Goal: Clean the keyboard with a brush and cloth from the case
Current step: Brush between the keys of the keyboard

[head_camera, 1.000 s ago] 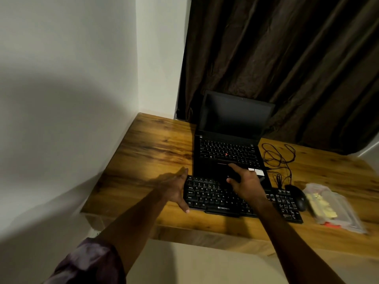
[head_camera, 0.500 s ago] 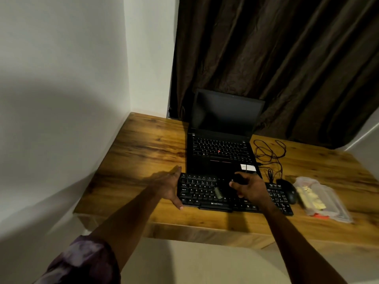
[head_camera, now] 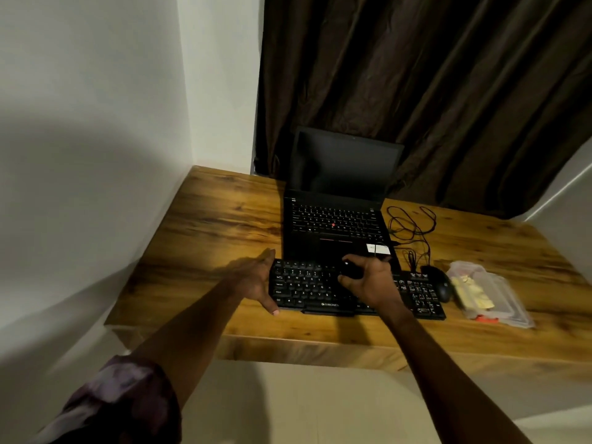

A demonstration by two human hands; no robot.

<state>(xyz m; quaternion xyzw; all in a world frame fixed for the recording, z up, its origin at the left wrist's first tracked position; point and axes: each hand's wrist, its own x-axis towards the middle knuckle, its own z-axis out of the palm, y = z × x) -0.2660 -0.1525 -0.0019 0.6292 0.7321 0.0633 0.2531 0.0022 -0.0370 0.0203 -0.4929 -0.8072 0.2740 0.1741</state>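
While right hand (head_camera: 371, 282) grips dark object (head_camera: 350, 271) over keyboard (head_camera: 307, 288), left hand (head_camera: 253, 278) flat, clear case (head_camera: 509, 302) holds yellow pieces (head_camera: 471, 291)

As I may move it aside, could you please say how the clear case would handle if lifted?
The case probably feels light: thin clear plastic, lying flat. Its yellow contents look loose and may shift if tilted. It would likely slide on the smooth table.
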